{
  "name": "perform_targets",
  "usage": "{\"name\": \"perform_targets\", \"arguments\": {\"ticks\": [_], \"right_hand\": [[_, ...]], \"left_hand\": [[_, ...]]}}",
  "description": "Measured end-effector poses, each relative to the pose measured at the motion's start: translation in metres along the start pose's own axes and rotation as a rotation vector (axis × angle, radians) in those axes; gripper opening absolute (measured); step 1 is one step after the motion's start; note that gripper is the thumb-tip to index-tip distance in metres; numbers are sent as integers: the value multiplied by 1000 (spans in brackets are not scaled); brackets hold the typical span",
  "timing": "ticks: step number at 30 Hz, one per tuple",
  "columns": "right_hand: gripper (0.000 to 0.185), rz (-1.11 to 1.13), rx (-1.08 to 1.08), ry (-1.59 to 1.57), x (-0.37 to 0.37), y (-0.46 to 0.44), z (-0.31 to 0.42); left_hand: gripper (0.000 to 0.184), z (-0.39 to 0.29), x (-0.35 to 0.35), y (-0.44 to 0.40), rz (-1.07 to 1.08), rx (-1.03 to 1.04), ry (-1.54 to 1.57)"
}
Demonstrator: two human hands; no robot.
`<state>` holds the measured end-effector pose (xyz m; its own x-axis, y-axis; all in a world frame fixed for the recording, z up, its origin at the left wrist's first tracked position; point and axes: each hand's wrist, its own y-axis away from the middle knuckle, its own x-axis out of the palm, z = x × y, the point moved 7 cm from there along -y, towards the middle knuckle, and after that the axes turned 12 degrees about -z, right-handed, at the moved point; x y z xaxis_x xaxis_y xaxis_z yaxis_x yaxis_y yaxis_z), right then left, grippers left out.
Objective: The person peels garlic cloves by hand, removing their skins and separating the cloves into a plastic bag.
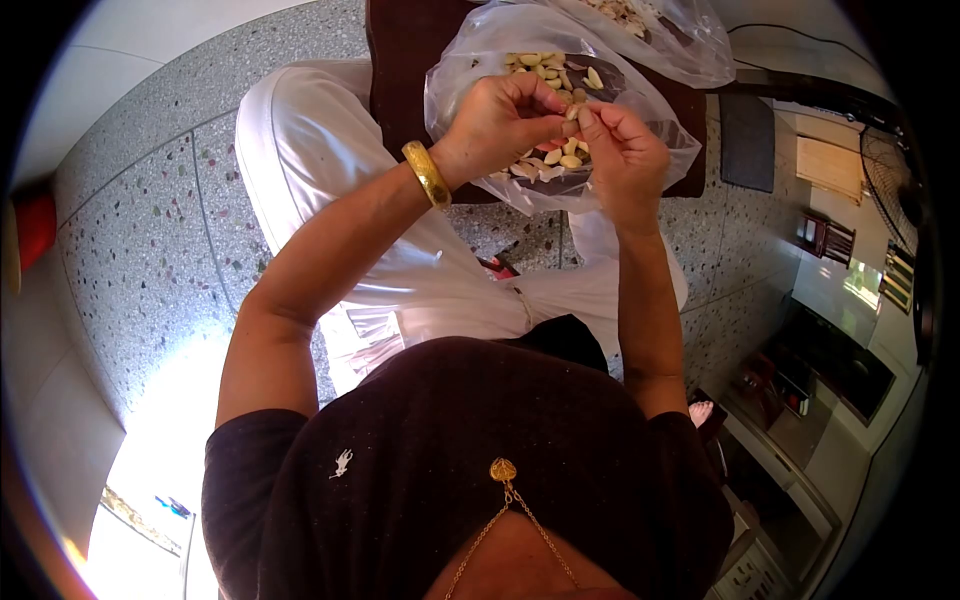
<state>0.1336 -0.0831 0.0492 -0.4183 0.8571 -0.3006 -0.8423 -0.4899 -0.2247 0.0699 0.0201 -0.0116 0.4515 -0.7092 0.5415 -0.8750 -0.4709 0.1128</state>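
Observation:
My left hand, with a gold bangle on the wrist, pinches a small garlic clove between thumb and fingers. My right hand meets it from the other side, its thumb and fingertips closed on the same clove. Both hands are over an open clear plastic bag. Inside the bag lie several pale garlic cloves and bits of skin, partly hidden under my fingers.
A dark brown low table holds the bag. Behind it a second plastic bag contains pale scraps. My white-trousered legs flank the table on a speckled floor. A fan stands at the right.

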Motion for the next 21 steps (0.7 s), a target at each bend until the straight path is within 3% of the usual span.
{"name": "perform_targets", "arguments": {"ticks": [16,21], "right_hand": [[5,15,-9,129,-6,0,4],[4,-20,26,91,-11,0,-1]], "left_hand": [[18,-1,1,1,57,69,-222],[18,0,3,1,93,-84,53]]}}
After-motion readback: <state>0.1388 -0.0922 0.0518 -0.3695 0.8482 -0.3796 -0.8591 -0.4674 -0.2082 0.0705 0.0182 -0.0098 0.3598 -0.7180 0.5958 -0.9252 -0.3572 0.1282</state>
